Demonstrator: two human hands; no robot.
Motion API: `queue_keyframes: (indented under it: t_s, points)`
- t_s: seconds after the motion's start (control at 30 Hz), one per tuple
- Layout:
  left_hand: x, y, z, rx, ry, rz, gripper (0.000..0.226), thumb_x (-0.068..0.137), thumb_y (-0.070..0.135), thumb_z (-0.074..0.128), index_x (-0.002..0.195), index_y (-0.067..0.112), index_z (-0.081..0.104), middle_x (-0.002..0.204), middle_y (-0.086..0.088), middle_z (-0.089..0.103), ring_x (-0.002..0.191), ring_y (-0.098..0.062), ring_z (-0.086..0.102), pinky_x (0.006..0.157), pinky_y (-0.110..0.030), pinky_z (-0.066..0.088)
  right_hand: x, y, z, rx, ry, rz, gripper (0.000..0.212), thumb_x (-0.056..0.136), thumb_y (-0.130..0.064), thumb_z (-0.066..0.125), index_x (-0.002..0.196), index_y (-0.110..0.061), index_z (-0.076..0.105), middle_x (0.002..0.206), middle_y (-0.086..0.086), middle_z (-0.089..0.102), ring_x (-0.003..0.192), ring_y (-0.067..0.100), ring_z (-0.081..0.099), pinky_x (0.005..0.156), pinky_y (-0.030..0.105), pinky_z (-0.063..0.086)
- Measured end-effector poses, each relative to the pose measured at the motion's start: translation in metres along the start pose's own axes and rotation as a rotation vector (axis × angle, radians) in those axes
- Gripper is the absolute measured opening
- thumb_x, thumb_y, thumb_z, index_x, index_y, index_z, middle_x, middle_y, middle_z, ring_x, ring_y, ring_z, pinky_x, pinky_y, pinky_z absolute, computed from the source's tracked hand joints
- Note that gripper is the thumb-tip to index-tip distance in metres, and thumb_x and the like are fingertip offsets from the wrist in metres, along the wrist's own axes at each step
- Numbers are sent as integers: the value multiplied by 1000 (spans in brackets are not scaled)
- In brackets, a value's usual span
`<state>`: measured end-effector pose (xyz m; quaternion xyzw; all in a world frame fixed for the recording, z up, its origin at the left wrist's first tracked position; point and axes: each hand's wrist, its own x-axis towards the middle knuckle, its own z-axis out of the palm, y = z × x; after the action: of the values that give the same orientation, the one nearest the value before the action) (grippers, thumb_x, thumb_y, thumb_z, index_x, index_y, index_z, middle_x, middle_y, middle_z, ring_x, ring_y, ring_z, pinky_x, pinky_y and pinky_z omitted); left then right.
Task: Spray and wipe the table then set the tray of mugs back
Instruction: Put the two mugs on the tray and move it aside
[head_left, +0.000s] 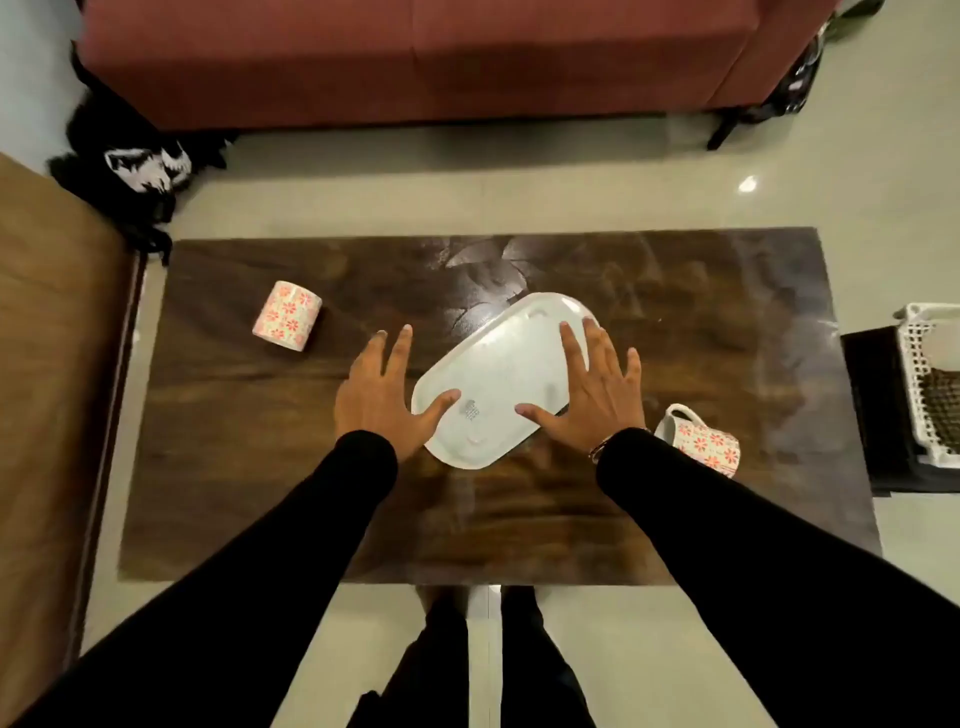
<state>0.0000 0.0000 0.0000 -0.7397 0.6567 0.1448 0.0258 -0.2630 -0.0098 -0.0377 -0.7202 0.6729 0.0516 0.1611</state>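
Both hands, left (382, 392) and right (589, 389), hover spread over the empty tray (498, 374); reaching for the tray could knock the toppled mug (698, 439) beside it off the surface (260, 467).

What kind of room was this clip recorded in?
Most likely a home living room: a low wooden coffee table stands on a tiled floor in front of a reddish sofa, with floral mugs and a white tray on it.

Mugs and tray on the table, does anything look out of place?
Yes. Both mugs lie tipped on their sides, one far left, one near right, off the tray, which sits askew and empty.
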Motion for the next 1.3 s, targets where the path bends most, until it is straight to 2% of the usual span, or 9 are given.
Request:
queue_keyframes:
  t_s: [0.17,0.3,0.43,0.6,0.73,0.8,1.0,1.17,1.3]
  points:
    - [-8,-16,78,-202,-193,-210,97,71,87,58,149,34,35,141,-6,49,127,-29,52,99,-47,51,23,29,55,62,-118,155,114,82,-91,46,166,-27,2,175,13,10,158,38,22,124,63,20]
    - [-6,-23,124,-377,-288,-486,85,70,80,66,131,23,55,109,3,68,102,-21,65,89,-42,58,54,47,78,296,-135,281,90,87,-63,72,154,-15,36,155,17,41,137,39,50,110,52,46]
    - [2,-19,146,-555,-236,-656,58,76,64,76,106,16,65,86,5,68,89,-19,69,79,-33,56,88,61,82,454,-19,419,78,83,-50,81,143,-10,50,143,15,48,126,39,57,107,47,49]
    - [15,-19,156,-709,-241,-737,36,81,40,84,95,15,62,79,7,61,82,-19,64,73,-28,48,131,54,81,445,-173,500,112,74,-70,80,159,-16,32,157,11,39,142,39,41,116,51,41]
    - [19,-27,163,-791,-236,-763,32,81,34,84,98,19,62,89,3,67,88,-23,70,83,-40,62,150,53,78,460,-232,592,129,51,-105,52,144,-16,52,145,14,54,129,41,56,107,48,49]
    - [20,-29,160,-816,-141,-775,27,87,42,75,99,22,60,99,1,69,93,-24,69,86,-46,61,153,49,77,604,-209,658,131,47,-107,41,137,-13,58,140,14,59,122,40,60,101,47,52]
    - [33,-25,118,-1043,226,-841,75,86,78,30,106,15,66,106,-10,72,98,-25,67,90,-42,56,121,22,67,1008,197,758,68,84,-85,47,104,-21,58,123,9,62,106,27,61,102,42,49]
    - [36,-35,94,-1649,406,-891,21,100,29,60,90,16,73,103,-4,74,105,-17,71,88,-36,60,81,24,72,1466,316,781,39,97,-57,56,87,-21,67,85,-2,67,88,15,64,90,34,51]
    - [37,-55,98,-1803,300,-857,19,92,3,59,104,-1,72,89,-11,69,71,-14,65,52,-17,52,42,32,94,1833,152,852,13,99,-10,59,90,-15,66,81,1,72,75,15,69,80,33,60]
